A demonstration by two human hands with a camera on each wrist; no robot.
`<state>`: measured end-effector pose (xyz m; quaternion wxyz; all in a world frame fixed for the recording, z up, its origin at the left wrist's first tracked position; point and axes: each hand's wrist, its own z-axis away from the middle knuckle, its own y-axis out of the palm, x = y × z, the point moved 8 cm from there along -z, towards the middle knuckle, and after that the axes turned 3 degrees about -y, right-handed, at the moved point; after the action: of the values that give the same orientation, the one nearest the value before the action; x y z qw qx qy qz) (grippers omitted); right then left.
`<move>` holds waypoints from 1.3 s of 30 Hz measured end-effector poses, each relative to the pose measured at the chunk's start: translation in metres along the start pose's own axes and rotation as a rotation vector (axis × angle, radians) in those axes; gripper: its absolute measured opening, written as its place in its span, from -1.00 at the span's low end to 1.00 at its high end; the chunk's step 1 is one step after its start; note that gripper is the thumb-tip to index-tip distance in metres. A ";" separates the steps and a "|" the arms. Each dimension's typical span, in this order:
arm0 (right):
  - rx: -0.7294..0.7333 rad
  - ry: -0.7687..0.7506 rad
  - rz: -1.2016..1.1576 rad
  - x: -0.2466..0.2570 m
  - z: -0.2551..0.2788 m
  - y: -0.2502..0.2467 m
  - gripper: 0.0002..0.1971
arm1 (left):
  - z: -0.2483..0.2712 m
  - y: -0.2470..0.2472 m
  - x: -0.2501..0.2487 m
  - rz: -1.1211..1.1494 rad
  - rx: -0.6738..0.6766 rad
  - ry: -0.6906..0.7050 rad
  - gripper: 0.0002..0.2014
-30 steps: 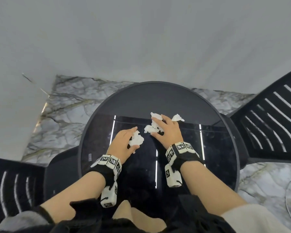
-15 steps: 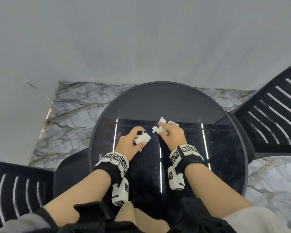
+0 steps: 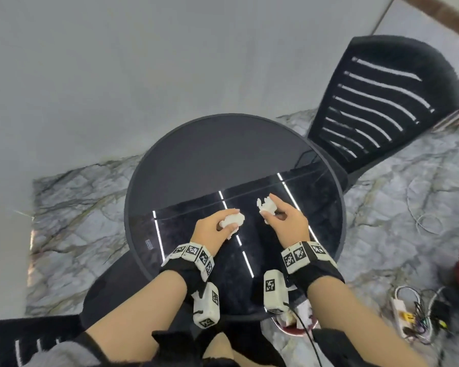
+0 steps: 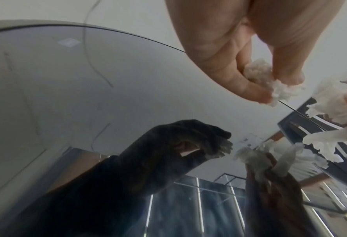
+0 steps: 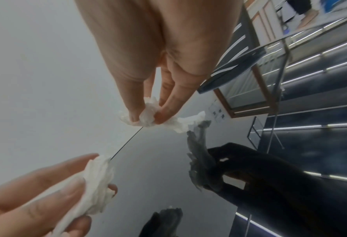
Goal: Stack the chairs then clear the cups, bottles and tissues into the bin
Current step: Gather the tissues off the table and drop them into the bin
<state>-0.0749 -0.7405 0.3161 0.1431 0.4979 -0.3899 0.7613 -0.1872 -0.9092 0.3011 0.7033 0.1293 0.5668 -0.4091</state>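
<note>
Over the round black glass table (image 3: 202, 154) both hands hold crumpled white tissues. My left hand (image 3: 217, 226) grips one tissue wad (image 3: 232, 221) between thumb and fingers; the same left-hand tissue (image 4: 270, 80) shows in the left wrist view. My right hand (image 3: 281, 218) pinches another tissue clump (image 3: 266, 207) at its fingertips, and this right-hand tissue (image 5: 158, 118) trails loose ends. Both hands hover just above the glossy top, which mirrors them. The left hand's tissue (image 5: 97, 181) also appears low in the right wrist view.
A black slatted chair (image 3: 382, 102) stands at the table's far right and another black slatted chair (image 3: 24, 337) at the near left. A red bin rim (image 3: 300, 329) holding white scraps shows under the table's near right edge. A power strip with cables (image 3: 414, 316) lies on the marble floor.
Both hands gathered the tissues off the table top and lifted them slightly. The view swung to the right, bringing the right chair, the bin rim and the power strip into sight.
</note>
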 end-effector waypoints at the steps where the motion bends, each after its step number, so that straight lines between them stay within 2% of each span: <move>1: -0.024 0.011 -0.006 -0.006 0.008 -0.011 -0.56 | 0.005 0.010 -0.003 0.000 0.028 0.006 -0.69; 6: -0.134 0.068 -0.033 -0.038 0.049 -0.071 -0.55 | 0.030 0.062 -0.021 -0.046 0.193 0.048 -0.66; 14: -0.229 0.061 -0.109 -0.063 0.135 -0.150 -0.54 | 0.085 0.125 -0.049 -0.073 0.218 0.105 -0.64; 22: -0.287 0.098 -0.100 -0.118 0.216 -0.210 -0.52 | 0.137 0.198 -0.049 -0.103 0.273 0.127 -0.68; 31: -0.261 0.281 -0.097 -0.206 0.265 -0.204 -0.53 | 0.155 0.266 0.023 -0.263 0.448 0.035 -0.65; 39: -0.218 0.451 -0.129 -0.323 0.253 -0.120 -0.57 | 0.115 0.287 0.155 -0.394 0.469 -0.077 -0.61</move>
<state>0.3110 -0.7935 0.1396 0.3272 0.3212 -0.3953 0.7959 0.1036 -0.8687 0.1176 0.5823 0.1603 0.4440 -0.6618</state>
